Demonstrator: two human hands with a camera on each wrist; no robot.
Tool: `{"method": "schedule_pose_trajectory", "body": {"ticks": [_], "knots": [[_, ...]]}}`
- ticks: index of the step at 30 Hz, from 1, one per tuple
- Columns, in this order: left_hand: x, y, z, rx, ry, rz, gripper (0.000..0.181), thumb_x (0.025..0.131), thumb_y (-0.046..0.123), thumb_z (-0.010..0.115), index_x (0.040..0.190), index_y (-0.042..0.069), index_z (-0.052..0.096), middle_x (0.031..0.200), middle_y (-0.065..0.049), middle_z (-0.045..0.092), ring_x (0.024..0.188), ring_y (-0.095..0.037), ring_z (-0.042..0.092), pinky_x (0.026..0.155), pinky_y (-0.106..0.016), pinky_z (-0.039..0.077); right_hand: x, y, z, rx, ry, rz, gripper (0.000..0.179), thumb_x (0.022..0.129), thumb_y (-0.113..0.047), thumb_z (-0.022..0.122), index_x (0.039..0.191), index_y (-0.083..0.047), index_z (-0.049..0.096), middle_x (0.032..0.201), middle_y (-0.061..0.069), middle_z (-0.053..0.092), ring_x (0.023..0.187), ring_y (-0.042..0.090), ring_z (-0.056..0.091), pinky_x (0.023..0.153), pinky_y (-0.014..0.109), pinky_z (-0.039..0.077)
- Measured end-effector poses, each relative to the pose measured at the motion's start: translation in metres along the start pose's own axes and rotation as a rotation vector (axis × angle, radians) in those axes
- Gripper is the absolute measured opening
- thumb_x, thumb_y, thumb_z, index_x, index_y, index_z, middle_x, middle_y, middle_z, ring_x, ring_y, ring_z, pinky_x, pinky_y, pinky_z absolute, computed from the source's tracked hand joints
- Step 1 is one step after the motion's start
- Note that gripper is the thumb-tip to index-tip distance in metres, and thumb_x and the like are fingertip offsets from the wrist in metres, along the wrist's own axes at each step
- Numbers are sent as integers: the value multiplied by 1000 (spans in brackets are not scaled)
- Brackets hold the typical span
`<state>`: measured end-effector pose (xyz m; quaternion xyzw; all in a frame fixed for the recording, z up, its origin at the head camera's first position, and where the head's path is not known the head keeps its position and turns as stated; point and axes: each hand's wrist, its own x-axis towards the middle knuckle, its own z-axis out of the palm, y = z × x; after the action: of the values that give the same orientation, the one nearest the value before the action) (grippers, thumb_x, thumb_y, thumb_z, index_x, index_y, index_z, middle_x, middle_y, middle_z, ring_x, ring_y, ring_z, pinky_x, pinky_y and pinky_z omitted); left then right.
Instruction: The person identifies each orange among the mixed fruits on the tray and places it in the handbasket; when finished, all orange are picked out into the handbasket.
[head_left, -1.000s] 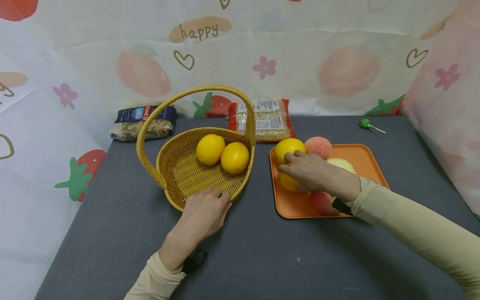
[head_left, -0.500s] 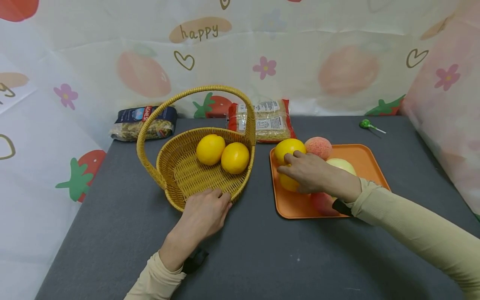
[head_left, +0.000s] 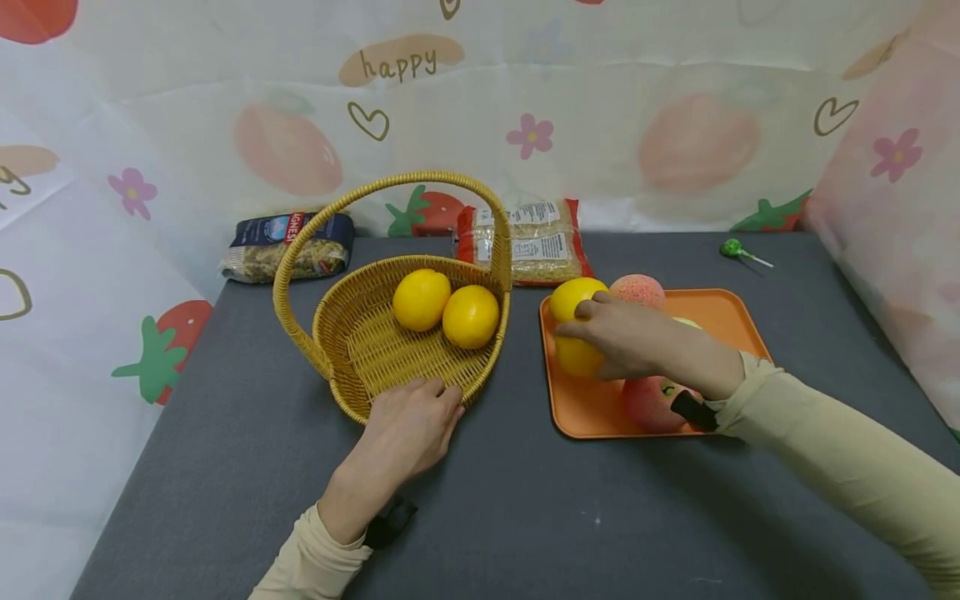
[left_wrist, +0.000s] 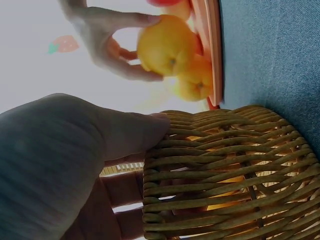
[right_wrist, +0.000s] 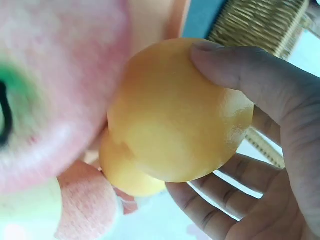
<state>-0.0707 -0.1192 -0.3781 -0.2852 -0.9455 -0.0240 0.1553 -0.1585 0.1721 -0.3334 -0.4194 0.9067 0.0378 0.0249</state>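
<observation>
On the near rim of a yellow wicker basket, my left hand keeps its grip, thumb outside and fingers inside in the left wrist view. Two oranges lie in the basket at its far right side. My right hand grips another orange over the left part of an orange tray, thumb on one side and fingers curled on the other. One more orange sits just behind it. A peach lies below my right wrist.
A pink rough-skinned fruit lies at the tray's back edge. A pale fruit is mostly hidden behind my right arm. Two food bags, one dark blue and one red-edged, stand behind the basket. A green lollipop lies at back right.
My right hand has shifted slightly and turned with the orange in its grip, showing more of the peach and covering more of the pale fruit. The left hand and basket stay put.
</observation>
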Motion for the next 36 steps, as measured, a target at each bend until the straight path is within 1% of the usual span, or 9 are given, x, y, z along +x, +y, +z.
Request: {"method": "schedule_pose_trajectory", "body": {"ticks": [5,7,10,16,21,23,28,32,36], "knots": [[0,0,0,-4,4,2,23,91,26,69,74,16,58,63,0,50,54,-16,52,44,-29,39,0,4,-11,36,54,32,70,67,-25,88,129,-11,59,113,16,64,99,33,56,80,42,53],[0,0,0,-5,6,4,23,91,26,69,74,16,58,63,0,50,54,-16,52,44,-28,38,1,6,-15,18,82,48,75,67,-28,88,132,-7,56,117,16,64,102,34,56,81,43,54],[0,0,0,-2,9,7,23,91,26,69,74,16,58,63,0,50,54,-16,52,44,-28,39,2,6,-18,-11,154,58,79,69,-33,86,134,-3,53,120,16,63,106,33,57,81,43,56],[-1,-1,0,4,16,9,23,91,26,69,74,16,58,63,0,50,54,-16,51,44,-29,39,7,1,-23,38,304,59,72,72,-34,83,132,-7,54,124,14,59,108,32,57,83,44,56],[-1,-1,0,3,22,14,23,91,26,69,74,16,58,63,0,51,55,-16,52,44,-29,40,11,-6,-29,42,396,64,71,73,-35,82,133,-11,53,127,15,57,106,32,59,82,44,56],[-1,-1,0,2,23,16,22,91,26,69,74,16,59,64,0,52,55,-16,53,45,-29,40,14,-7,-30,47,422,50,71,73,-34,82,133,-9,53,128,16,58,106,33,59,84,44,55],[-1,-1,1,0,24,16,21,91,26,69,75,16,60,64,0,52,56,-16,54,45,-30,42,19,-7,-35,41,456,8,71,73,-29,83,133,-5,54,124,17,60,107,35,57,91,45,52],[-1,-1,1,-1,24,16,21,91,26,69,75,16,60,65,0,53,56,-16,54,46,-31,43,21,-8,-39,18,455,-3,71,73,-27,83,134,-6,53,124,17,60,107,36,58,93,46,51],[-1,0,0,-3,18,14,21,91,26,69,75,16,59,65,0,52,56,-17,54,46,-30,42,27,-13,-40,24,446,-26,73,75,-25,84,137,-6,49,128,20,57,108,38,59,94,48,51]]}}
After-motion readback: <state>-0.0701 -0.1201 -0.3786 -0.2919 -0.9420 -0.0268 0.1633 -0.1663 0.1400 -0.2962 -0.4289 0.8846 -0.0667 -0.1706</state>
